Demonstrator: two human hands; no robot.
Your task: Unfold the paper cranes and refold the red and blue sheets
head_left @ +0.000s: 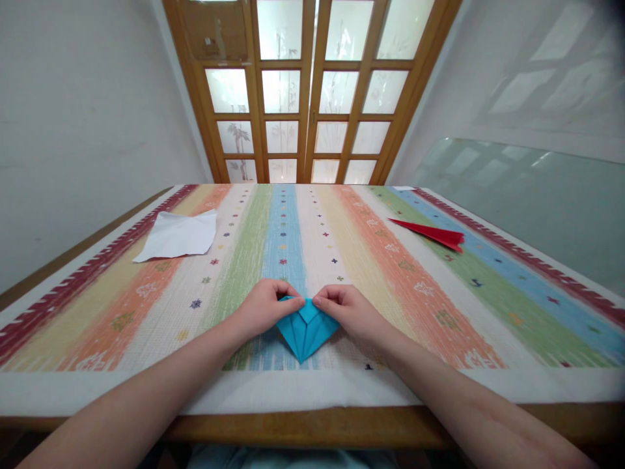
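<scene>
A folded sheet of blue paper [303,333] is between my two hands near the front of the table, its pointed tip toward me and crease lines across its face. On its upper left edge, my left hand [271,305] pinches the paper between thumb and fingers. My right hand [349,309] grips the upper right edge in a similar pinch. Both thumbs meet the paper close to its top middle. The far side of the paper and some fingertips are hidden.
A striped, patterned cloth [244,273] covers the table. A white sheet of paper [180,236] lies at the far left, slightly curled. To the right rests a red folded paper plane [430,232]. The wooden table edge [303,426] runs nearest me; glass-paned doors [307,98] stand beyond.
</scene>
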